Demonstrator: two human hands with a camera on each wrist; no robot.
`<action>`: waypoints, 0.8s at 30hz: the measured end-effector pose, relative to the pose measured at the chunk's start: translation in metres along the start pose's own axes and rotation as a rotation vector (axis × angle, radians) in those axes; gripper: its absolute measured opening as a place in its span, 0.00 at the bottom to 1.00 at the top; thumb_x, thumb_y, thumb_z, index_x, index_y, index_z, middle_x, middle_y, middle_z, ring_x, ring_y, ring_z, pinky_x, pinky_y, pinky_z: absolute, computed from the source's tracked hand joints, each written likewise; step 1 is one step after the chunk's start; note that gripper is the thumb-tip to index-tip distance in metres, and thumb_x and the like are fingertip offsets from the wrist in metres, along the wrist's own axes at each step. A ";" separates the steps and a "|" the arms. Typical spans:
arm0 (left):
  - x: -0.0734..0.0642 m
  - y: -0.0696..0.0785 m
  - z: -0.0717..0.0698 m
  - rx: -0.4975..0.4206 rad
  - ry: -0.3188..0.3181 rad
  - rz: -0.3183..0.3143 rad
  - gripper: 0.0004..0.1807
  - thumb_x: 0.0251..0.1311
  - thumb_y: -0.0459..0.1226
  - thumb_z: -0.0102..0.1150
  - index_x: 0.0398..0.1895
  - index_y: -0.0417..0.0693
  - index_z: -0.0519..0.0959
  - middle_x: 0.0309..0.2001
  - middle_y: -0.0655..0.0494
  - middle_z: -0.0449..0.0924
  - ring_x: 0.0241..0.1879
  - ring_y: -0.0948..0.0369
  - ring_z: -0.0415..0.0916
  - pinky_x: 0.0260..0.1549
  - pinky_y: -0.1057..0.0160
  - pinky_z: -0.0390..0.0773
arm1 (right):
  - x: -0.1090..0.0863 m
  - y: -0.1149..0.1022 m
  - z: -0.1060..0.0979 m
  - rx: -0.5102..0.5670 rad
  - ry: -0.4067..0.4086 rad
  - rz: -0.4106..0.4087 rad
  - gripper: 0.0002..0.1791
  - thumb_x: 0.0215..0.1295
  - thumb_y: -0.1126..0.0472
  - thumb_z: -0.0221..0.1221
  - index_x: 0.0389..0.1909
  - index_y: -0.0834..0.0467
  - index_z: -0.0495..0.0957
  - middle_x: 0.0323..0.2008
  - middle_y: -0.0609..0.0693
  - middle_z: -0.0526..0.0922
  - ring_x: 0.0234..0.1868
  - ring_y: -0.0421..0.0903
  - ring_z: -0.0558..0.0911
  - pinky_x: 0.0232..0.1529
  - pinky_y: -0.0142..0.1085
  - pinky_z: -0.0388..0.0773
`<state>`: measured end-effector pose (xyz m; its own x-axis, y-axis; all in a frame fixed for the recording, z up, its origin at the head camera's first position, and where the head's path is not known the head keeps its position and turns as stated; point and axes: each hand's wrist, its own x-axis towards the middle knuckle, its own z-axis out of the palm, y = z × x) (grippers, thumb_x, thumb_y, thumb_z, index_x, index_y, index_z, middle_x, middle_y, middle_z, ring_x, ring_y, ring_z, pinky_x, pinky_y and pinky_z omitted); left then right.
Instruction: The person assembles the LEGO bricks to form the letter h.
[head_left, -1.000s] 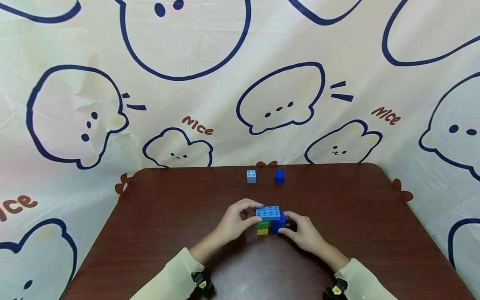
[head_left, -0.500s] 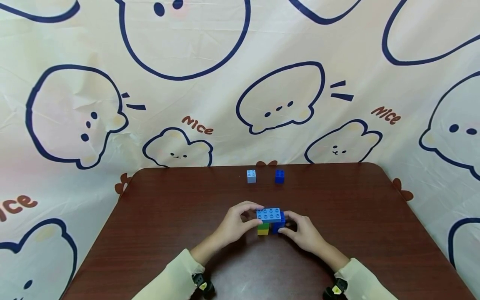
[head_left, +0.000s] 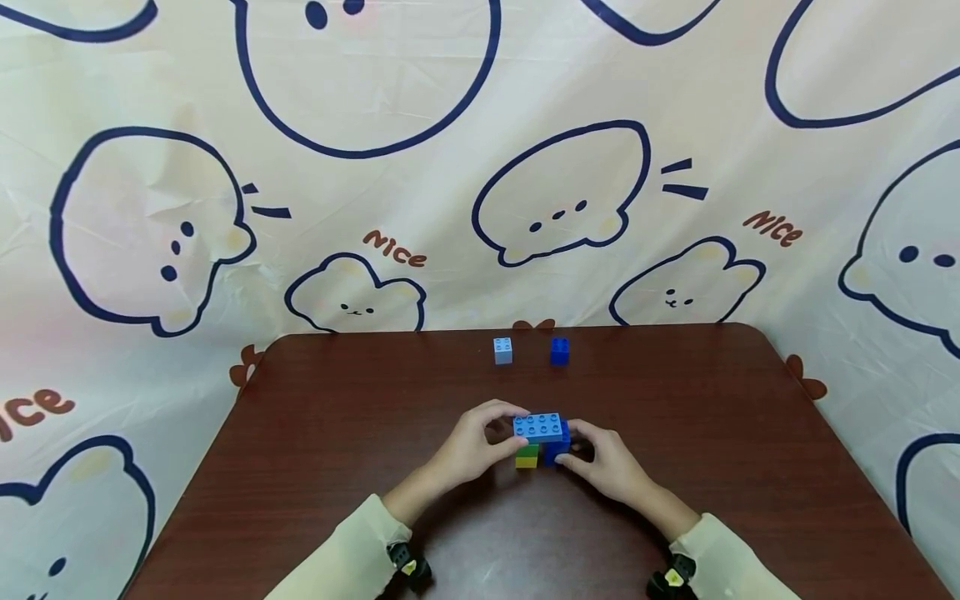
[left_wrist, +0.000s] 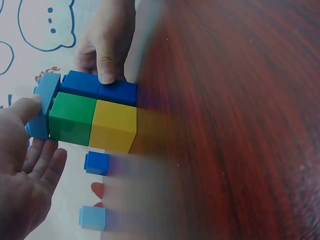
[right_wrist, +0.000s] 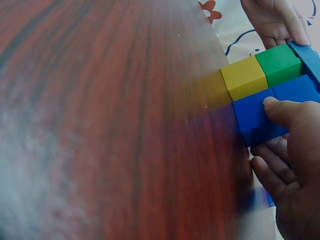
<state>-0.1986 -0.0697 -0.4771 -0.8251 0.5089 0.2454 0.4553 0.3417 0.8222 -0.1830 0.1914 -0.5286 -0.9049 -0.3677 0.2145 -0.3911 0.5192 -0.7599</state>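
Note:
My left hand (head_left: 471, 443) pinches a long medium-blue building brick (head_left: 537, 427) between thumb and fingers. That brick lies across the top of two short stacks standing side by side. One stack has a green brick (left_wrist: 73, 118) above a yellow brick (left_wrist: 114, 126). The other is made of two dark blue bricks (right_wrist: 254, 112). My right hand (head_left: 606, 465) grips the dark blue stack, its thumb on the near face. In the left wrist view, some studs of the green and dark blue bricks show below the long brick, so a small gap is visible there.
Near the far edge of the brown table (head_left: 337, 417) stand a small light blue brick (head_left: 502, 351) and a small dark blue brick (head_left: 559, 351), apart from each other. A printed cloth (head_left: 420, 183) hangs behind the table.
The long brick has come down slightly and shifted a little to the right over the stacks, held by my left hand. My right hand stays nearly still on the dark blue stack.

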 end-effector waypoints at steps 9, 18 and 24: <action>0.000 -0.002 0.001 0.002 0.011 0.045 0.18 0.64 0.35 0.69 0.57 0.47 0.82 0.51 0.56 0.81 0.44 0.57 0.79 0.46 0.53 0.83 | 0.000 0.000 -0.001 -0.045 0.006 -0.013 0.25 0.62 0.62 0.72 0.59 0.58 0.77 0.49 0.49 0.86 0.47 0.43 0.85 0.46 0.36 0.84; 0.001 -0.003 0.002 -0.009 0.012 0.061 0.18 0.63 0.34 0.70 0.56 0.45 0.82 0.49 0.54 0.80 0.44 0.54 0.80 0.47 0.49 0.83 | 0.000 -0.012 -0.005 -0.045 0.065 -0.043 0.36 0.62 0.54 0.72 0.68 0.56 0.70 0.63 0.50 0.78 0.62 0.50 0.78 0.60 0.54 0.76; 0.002 -0.003 0.002 -0.010 0.012 0.056 0.18 0.62 0.34 0.71 0.55 0.44 0.82 0.48 0.53 0.80 0.44 0.53 0.80 0.47 0.48 0.83 | 0.003 -0.025 -0.007 0.061 0.143 -0.154 0.29 0.67 0.59 0.68 0.66 0.58 0.73 0.62 0.48 0.80 0.59 0.46 0.80 0.56 0.49 0.80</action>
<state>-0.2008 -0.0681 -0.4800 -0.8021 0.5178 0.2973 0.4979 0.3051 0.8118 -0.1770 0.1828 -0.5045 -0.8514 -0.3239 0.4124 -0.5197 0.4159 -0.7463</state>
